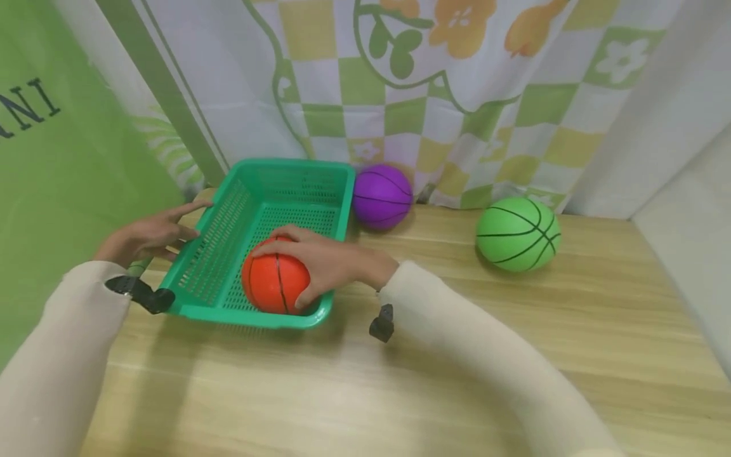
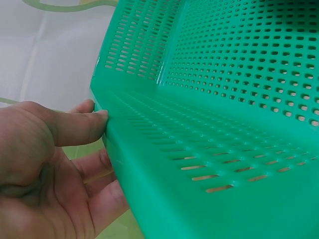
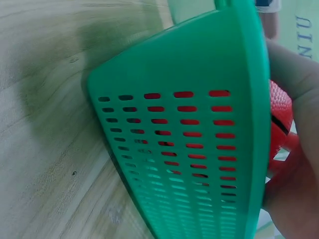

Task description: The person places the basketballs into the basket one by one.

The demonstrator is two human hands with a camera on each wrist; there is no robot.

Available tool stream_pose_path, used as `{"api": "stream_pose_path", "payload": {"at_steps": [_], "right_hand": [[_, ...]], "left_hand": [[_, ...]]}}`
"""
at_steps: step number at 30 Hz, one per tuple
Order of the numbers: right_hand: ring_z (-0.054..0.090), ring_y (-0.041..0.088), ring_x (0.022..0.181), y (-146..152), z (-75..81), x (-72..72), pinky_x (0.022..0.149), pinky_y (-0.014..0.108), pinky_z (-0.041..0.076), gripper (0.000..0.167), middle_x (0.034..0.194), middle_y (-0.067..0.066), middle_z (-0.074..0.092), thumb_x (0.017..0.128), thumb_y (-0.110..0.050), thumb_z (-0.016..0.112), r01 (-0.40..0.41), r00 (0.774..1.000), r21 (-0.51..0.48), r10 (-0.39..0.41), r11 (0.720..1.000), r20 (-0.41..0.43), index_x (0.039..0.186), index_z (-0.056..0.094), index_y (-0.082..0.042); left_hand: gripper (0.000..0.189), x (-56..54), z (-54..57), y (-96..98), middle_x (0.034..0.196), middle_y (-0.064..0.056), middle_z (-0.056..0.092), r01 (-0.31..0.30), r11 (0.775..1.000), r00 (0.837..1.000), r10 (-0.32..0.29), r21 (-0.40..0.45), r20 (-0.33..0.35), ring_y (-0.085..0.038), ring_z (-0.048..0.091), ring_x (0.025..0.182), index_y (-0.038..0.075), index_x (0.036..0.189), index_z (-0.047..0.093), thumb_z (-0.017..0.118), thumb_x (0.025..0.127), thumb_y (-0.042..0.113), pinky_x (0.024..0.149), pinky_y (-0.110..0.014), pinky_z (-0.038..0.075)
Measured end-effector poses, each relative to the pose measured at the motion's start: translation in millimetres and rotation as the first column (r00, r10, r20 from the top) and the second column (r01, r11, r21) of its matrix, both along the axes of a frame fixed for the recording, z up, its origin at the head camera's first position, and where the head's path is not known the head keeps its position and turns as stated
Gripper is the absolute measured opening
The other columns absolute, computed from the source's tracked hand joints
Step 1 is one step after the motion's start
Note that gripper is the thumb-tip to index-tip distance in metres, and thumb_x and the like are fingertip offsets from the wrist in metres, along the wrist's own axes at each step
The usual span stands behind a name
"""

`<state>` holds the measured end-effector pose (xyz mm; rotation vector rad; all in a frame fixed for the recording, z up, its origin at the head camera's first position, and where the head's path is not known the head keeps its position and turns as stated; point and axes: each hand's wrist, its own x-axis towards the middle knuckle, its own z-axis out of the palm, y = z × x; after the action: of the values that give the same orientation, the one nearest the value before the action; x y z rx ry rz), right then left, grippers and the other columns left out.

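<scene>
A green plastic basket [image 1: 297, 166] with slotted walls stands on the wooden table. Inside it, near the front right corner, sits a red ball [image 1: 265, 279] with black basketball lines. My right hand [image 1: 320, 257] reaches over the basket's right rim and grips this ball from above, fingers and thumb spread round it. In the right wrist view, red ball [image 3: 280, 117] shows beside the rim and through the slots. At the basket's left side, my left hand [image 1: 151, 235] holds the rim; the left wrist view shows the thumb [image 2: 82, 127] at its edge and fingers against the outside.
A purple ball [image 1: 382, 197] lies close beside the basket's right back corner. Farther right on the table [image 1: 434, 381] is a green ball [image 1: 518, 233]. A checked, flowered curtain [image 1: 411, 114] hangs behind, and a green cloth with lettering [image 1: 74, 165] hangs at the left.
</scene>
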<state>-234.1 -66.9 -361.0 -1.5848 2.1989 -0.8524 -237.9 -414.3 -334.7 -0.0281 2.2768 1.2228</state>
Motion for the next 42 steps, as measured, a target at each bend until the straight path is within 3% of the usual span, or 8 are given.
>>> {"api": "stream_pose_path", "payload": {"at_steps": [7, 10, 13, 18, 25, 35, 42], "right_hand": [[0.032, 0.020, 0.131, -7.1, -1.4, -0.8, 0.090, 0.026, 0.048, 0.094, 0.151, 0.007, 0.028, 0.070, -0.027, 0.090, 0.005, 0.997, 0.080, 0.001, 0.997, -0.082, 0.151, 0.042, -0.027], [0.031, 0.019, 0.131, -8.5, -1.9, -0.6, 0.089, 0.026, 0.047, 0.094, 0.150, 0.006, 0.028, 0.070, -0.027, 0.089, 0.007, 0.997, 0.092, 0.000, 0.996, -0.080, 0.151, 0.042, -0.028], [0.030, 0.019, 0.132, -9.0, -1.9, 0.2, 0.090, 0.026, 0.047, 0.094, 0.151, 0.006, 0.028, 0.070, -0.028, 0.089, 0.005, 0.996, 0.105, 0.004, 0.994, -0.085, 0.151, 0.041, -0.029], [0.029, 0.019, 0.133, -7.6, -1.6, 0.6, 0.091, 0.027, 0.047, 0.095, 0.151, 0.005, 0.027, 0.070, -0.029, 0.089, 0.004, 0.996, 0.105, 0.006, 0.994, -0.089, 0.152, 0.040, -0.029], [0.027, 0.020, 0.134, -0.3, 3.8, 0.0, 0.090, 0.025, 0.048, 0.087, 0.154, 0.005, 0.024, 0.079, -0.031, 0.082, -0.009, 0.999, 0.121, 0.014, 0.993, -0.037, 0.154, 0.037, -0.030], [0.022, 0.022, 0.141, 6.4, 7.0, 2.9, 0.093, 0.031, 0.048, 0.070, 0.158, 0.010, 0.024, 0.091, -0.036, 0.068, 0.021, 0.996, 0.111, -0.010, 0.994, -0.092, 0.155, 0.039, -0.029], [0.024, 0.021, 0.140, 12.4, 9.1, 4.1, 0.100, 0.039, 0.045, 0.067, 0.158, 0.009, 0.026, 0.093, -0.038, 0.067, 0.040, 0.994, 0.068, -0.033, 0.997, -0.103, 0.154, 0.040, -0.027]], "left_hand": [[0.075, 0.0, 3.6, 0.9, 0.142, -0.040, 0.034, 0.000, 1.000, 1.000, 0.000, 0.000, 0.000, -0.029, 0.065, 0.098, 0.024, 0.162, -0.007, 0.040, 0.106, 0.003, 0.069, -0.041, 0.058], [0.075, 0.8, 3.1, -1.0, 0.147, -0.043, 0.023, 0.018, 1.000, 1.000, -0.018, -0.013, -0.003, -0.030, 0.063, 0.103, 0.023, 0.161, -0.008, 0.040, 0.106, 0.005, 0.073, -0.042, 0.058], [0.076, 1.3, 1.8, -2.4, 0.147, -0.043, 0.023, 0.022, 1.000, 1.000, -0.022, -0.011, -0.001, -0.030, 0.063, 0.104, 0.023, 0.161, -0.010, 0.039, 0.106, 0.004, 0.077, -0.045, 0.057], [0.075, 1.2, 1.5, -1.2, 0.144, -0.041, 0.030, 0.008, 1.000, 1.000, -0.008, 0.005, -0.002, -0.029, 0.064, 0.102, 0.023, 0.161, -0.009, 0.039, 0.106, 0.003, 0.076, -0.044, 0.057], [0.075, 0.5, 4.3, 4.3, 0.149, -0.044, 0.019, 0.026, 0.999, 1.000, -0.026, -0.022, -0.007, -0.029, 0.062, 0.103, 0.022, 0.161, -0.009, 0.040, 0.107, 0.006, 0.070, -0.041, 0.056], [0.074, -0.2, 5.8, 5.8, 0.148, -0.044, 0.020, 0.029, 0.999, 1.000, -0.029, -0.037, -0.011, -0.030, 0.062, 0.104, 0.022, 0.161, -0.009, 0.039, 0.107, 0.005, 0.073, -0.043, 0.056], [0.074, 2.9, 2.7, 3.3, 0.141, -0.044, 0.034, 0.006, 1.000, 1.000, -0.006, -0.006, 0.003, -0.035, 0.064, 0.106, 0.023, 0.160, -0.011, 0.035, 0.107, 0.002, 0.081, -0.049, 0.056]]}}
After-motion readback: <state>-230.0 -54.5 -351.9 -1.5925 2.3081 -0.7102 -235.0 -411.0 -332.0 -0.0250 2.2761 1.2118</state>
